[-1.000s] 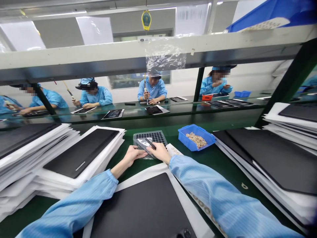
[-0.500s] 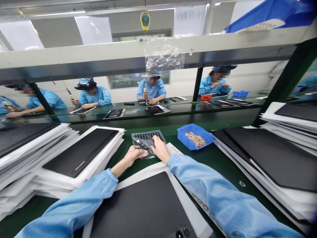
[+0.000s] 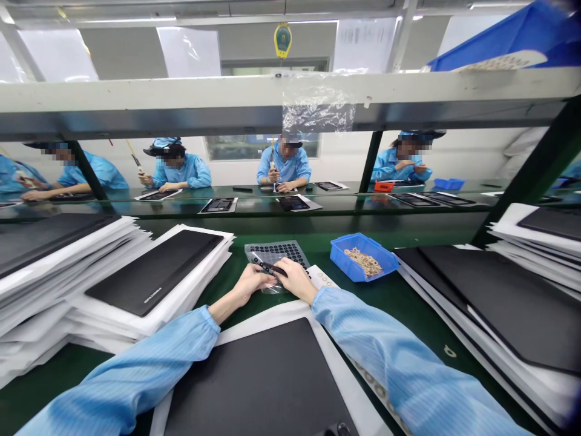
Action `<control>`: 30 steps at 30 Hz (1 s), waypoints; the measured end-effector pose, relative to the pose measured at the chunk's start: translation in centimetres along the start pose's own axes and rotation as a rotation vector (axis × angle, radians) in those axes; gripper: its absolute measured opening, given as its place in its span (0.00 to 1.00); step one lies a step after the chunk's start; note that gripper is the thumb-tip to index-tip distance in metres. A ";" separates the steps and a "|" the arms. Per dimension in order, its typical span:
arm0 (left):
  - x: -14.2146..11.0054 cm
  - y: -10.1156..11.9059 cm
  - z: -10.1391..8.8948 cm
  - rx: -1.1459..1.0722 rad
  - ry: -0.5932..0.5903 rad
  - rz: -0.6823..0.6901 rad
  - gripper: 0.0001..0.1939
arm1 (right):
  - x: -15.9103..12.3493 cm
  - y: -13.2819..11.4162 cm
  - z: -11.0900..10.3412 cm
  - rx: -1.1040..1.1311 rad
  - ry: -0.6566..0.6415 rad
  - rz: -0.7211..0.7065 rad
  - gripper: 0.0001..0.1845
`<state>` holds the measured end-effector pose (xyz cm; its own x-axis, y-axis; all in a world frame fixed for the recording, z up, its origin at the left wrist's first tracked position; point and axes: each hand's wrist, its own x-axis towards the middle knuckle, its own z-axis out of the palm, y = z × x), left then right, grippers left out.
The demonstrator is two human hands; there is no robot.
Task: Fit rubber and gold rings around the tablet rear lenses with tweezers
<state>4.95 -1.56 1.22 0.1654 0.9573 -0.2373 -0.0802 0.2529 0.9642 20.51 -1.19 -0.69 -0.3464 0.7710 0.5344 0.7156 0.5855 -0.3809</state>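
Note:
My left hand (image 3: 247,284) is closed, pinching the near, curled-up edge of a clear plastic sheet (image 3: 285,248) that carries rows of small black rings. My right hand (image 3: 297,278) is closed on a slim black tool (image 3: 276,269), whose tip points left at the curled edge. The two hands are close together, and the fingertips partly hide the tool and the sheet's edge. Nearer to me, a black tablet-like panel (image 3: 254,381) with a camera bump lies on white paper (image 3: 245,321), between my forearms.
A blue bin (image 3: 338,260) of small tan rings (image 3: 363,261) stands right of the sheet. Stacks of black panels with white sheets flank me, left (image 3: 157,272) and right (image 3: 503,290). A shelf (image 3: 204,97) crosses overhead; co-workers (image 3: 284,163) sit at the bench beyond.
My right hand has drawn back slightly toward my left hand, and the black tool now shows clearly at the sheet's curled edge. The camera view has shifted a little.

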 end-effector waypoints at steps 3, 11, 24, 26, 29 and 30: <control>0.2 -0.2 -0.1 0.023 0.001 0.015 0.12 | 0.0 -0.1 -0.1 0.030 -0.014 -0.012 0.06; 0.4 -0.5 -0.4 0.079 -0.003 0.050 0.11 | 0.0 -0.1 -0.1 0.056 -0.015 -0.020 0.06; -0.3 1.6 -0.9 0.321 -0.156 -0.020 0.10 | 1.0 -1.1 -2.6 0.019 0.017 0.044 0.10; -0.6 2.0 -1.3 0.439 -0.135 -0.034 0.09 | 0.7 -2.1 -4.7 0.002 -0.013 0.041 0.10; -1.1 2.9 -2.6 0.666 -0.073 -0.042 0.13 | -2.4 -4.0 -8.6 -0.009 -0.100 0.010 0.05; -1.4 3.2 -3.0 0.753 -0.049 -0.033 0.15 | -4.3 -4.9 -9.9 -0.020 -0.133 -0.020 0.03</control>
<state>1.49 -1.68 4.29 0.2007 0.9391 -0.2790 0.6158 0.1006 0.7815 24.50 -9.82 6.30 -0.4373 0.7862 0.4367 0.7192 0.5973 -0.3551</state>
